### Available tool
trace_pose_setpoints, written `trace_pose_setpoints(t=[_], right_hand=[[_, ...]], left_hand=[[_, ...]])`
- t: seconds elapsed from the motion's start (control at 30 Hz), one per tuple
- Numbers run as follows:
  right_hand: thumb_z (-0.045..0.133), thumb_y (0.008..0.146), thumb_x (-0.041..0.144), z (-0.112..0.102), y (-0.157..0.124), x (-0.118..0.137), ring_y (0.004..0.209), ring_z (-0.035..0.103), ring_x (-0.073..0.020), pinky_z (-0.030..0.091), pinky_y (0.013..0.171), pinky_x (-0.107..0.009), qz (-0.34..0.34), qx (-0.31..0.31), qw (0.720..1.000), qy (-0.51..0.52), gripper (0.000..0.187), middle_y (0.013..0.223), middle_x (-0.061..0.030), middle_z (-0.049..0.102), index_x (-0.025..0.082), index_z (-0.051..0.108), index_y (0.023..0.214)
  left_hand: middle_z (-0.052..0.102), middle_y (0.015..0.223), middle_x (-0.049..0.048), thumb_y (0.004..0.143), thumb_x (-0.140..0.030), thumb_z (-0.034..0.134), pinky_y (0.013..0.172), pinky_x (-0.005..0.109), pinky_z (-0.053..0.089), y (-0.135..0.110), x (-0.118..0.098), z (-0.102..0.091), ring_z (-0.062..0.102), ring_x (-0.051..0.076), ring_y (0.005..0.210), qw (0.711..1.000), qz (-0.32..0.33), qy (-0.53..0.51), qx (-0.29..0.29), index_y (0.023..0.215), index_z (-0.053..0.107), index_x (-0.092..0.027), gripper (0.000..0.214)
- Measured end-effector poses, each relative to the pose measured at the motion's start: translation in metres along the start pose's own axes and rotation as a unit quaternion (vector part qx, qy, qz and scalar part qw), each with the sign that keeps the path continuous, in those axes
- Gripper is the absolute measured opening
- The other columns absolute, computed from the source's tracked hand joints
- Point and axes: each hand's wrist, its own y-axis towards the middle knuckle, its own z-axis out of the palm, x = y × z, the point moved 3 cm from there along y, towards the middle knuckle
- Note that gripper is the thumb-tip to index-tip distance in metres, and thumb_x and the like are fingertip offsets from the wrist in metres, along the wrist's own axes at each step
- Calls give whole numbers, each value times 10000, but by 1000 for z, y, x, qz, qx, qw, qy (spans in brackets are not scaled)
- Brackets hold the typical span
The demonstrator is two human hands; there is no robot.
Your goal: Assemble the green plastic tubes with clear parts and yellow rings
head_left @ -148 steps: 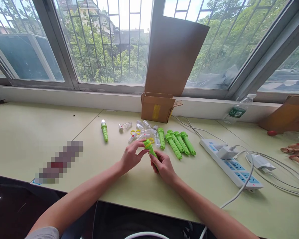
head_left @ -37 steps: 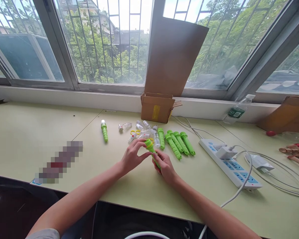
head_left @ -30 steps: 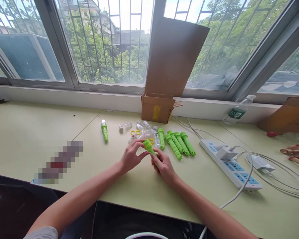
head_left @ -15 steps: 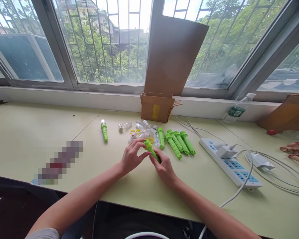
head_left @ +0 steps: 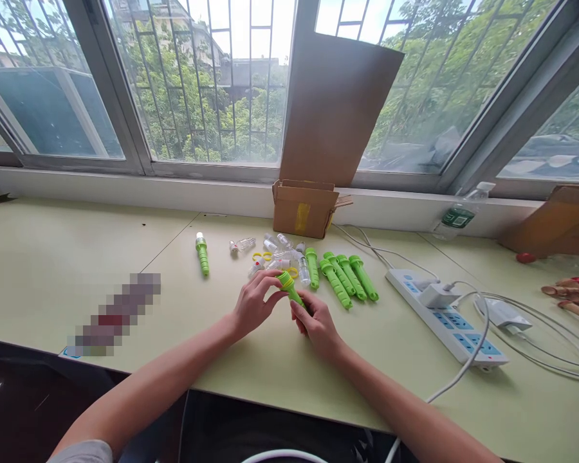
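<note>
Between my two hands is a green ribbed plastic tube [head_left: 288,283] with a wider screw-like head, tilted with that head up and to the left. A yellow band seems to circle it just below the head. My left hand [head_left: 255,303] pinches the head with thumb and fingers. Around the lower part my right hand [head_left: 318,326] is closed, hiding the tube's bottom end. Just beyond my fingers lie small clear plastic bottles [head_left: 303,271] and yellow rings [head_left: 293,272]. Several similar green tubes [head_left: 338,283] lie to the right of them.
One green tube with a white top [head_left: 202,254] lies apart on the left. A cardboard box [head_left: 303,209] stands by the window. At the right are a white power strip [head_left: 446,318] with cables, a water bottle [head_left: 458,215] and wooden pieces [head_left: 572,292]. A blurred-out patch [head_left: 118,315] covers something at left.
My right hand has shifted its fingers slightly around the tube's lower part. My left hand stays at the head; the things on the table have not moved.
</note>
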Motion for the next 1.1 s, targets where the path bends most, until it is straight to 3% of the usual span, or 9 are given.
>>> trace_pose_setpoints(t=[0.13,0.2,0.27,0.47,0.63,0.9,1.1], right_hand=[[514,861,428,-1,0,6,696,577,-188,463,624,-297,-72,-68,988,-119,360,827,-42,624,222,599,1143],[501,870,415,-2,-1,10,899,584,-236,455,780,-337,-100,-93,977,-165,357,998,-69,642,232,600,1161],[478,884,410,-1,-1,12,948,577,-245,439,823,-344,-101,-89,975,-179,352,1042,-72,642,233,597,1164],[464,894,426,-1,0,13,799,569,-200,430,713,-284,-68,-70,985,-145,346,881,-49,641,192,613,1100],[478,873,482,-3,2,3,544,434,-129,343,498,-246,-19,-62,994,-90,364,627,4,504,165,625,975],[478,874,479,-1,2,-1,423,330,-77,239,383,-217,31,-16,999,37,339,566,47,409,170,585,964],[463,876,476,0,2,2,365,315,-66,214,347,-209,39,5,997,63,315,510,61,409,175,550,842]], left_hand=[[635,1080,75,829,-213,606,834,357,529,-2,2,-2,613,187,1005,1000,4,18,-14,908,546,-200,101],[636,1079,71,825,-214,612,837,354,528,-3,2,-2,613,185,1000,999,6,30,-18,914,551,-202,108],[635,1080,68,825,-220,614,826,350,531,-3,2,-2,614,185,992,999,5,41,-16,914,553,-203,109],[634,1077,73,820,-247,623,815,353,534,-1,3,2,610,197,1003,998,-8,57,-7,903,549,-201,120],[633,1069,75,819,-257,624,822,349,531,-1,3,4,610,193,999,998,-17,55,-5,886,539,-200,122],[628,1079,81,821,-263,618,840,357,526,-1,4,5,603,195,1019,999,-25,46,2,894,534,-202,127],[630,1078,81,828,-260,607,838,357,525,0,3,5,605,192,1017,999,-17,36,5,903,535,-203,119]])
